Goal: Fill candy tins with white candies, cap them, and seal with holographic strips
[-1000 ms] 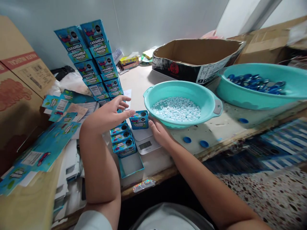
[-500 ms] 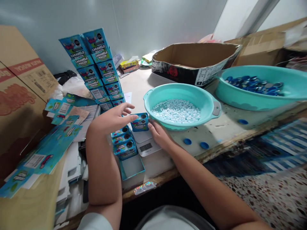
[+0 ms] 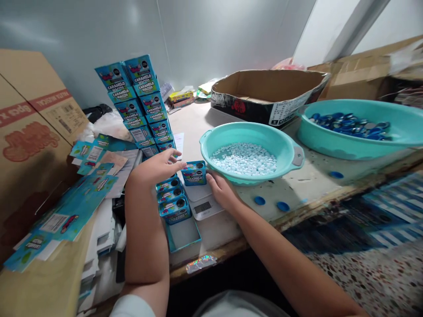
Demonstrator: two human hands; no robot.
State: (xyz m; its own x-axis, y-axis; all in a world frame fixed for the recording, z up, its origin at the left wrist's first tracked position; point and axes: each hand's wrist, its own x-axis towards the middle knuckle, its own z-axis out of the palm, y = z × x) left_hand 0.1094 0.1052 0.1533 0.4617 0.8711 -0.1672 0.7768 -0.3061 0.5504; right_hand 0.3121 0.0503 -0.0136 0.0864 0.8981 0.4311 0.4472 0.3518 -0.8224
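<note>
A small blue candy box point(image 3: 193, 173) lettered "Caramelo Macizo", with a round dark hole in its top, stands upright on a white digital scale point(image 3: 203, 209). My left hand point(image 3: 161, 165) hovers at the box's left with fingers outstretched, its thumb tip close to the box's upper corner. At the other side, my right hand point(image 3: 220, 189) rests with extended fingertips beside the box's right face; whether they touch it I cannot tell. Left of the scale, several similar boxes point(image 3: 174, 210) sit in a row in an open blue tray point(image 3: 185, 233), whose front part shows its white bottom.
A turquoise basin point(image 3: 251, 178) holds small pale candies; another basin point(image 3: 350, 147) holds blue caps. Loose blue caps point(image 3: 259, 200) lie on the table. Stacked boxes point(image 3: 139, 101) rise behind my left hand. Flat printed cardboard point(image 3: 71, 211) lies left, and a cut-down carton point(image 3: 244, 105) stands behind.
The view has tilted slightly, so everything appears a little lower. My hands and the box on the scale keep nearly the same positions relative to each other.
</note>
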